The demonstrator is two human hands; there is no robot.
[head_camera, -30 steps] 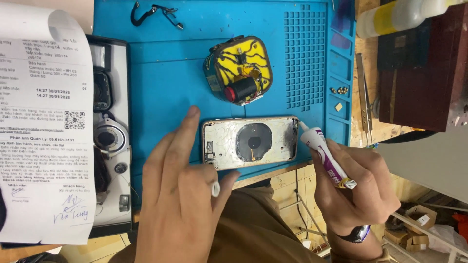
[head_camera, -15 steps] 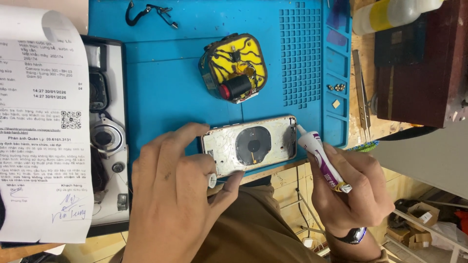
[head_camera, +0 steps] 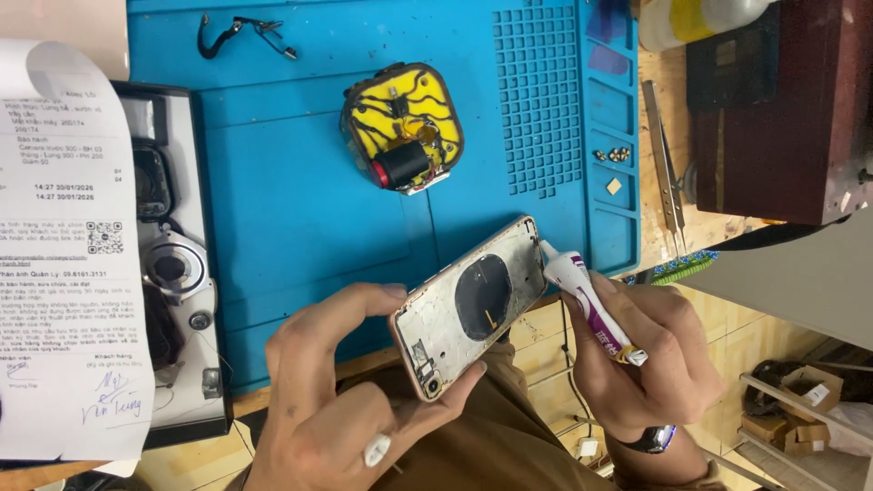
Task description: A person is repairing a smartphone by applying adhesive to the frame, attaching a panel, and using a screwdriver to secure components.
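Note:
My left hand (head_camera: 332, 400) grips an opened phone back housing (head_camera: 468, 305) by its lower end, tilted, its inside facing up with a dark round coil in the middle. A small white cap sits between that hand's fingers. My right hand (head_camera: 650, 359) holds a white and purple glue tube (head_camera: 591, 305), its nozzle touching the housing's upper right edge. Both are at the near edge of a blue work mat (head_camera: 300, 182).
A yellow square device (head_camera: 402, 127) with black wires lies open on the mat. A black cable (head_camera: 241, 32) lies at the top. Left: a printed receipt (head_camera: 64, 273) over a tray of phone parts (head_camera: 177, 273). Right: tweezers (head_camera: 664, 164), small screws (head_camera: 614, 155), a dark red box (head_camera: 782, 109).
The phone housing has been lifted off the mat and turned to a tilt in my left hand. The glue tube's nozzle stays at its right edge.

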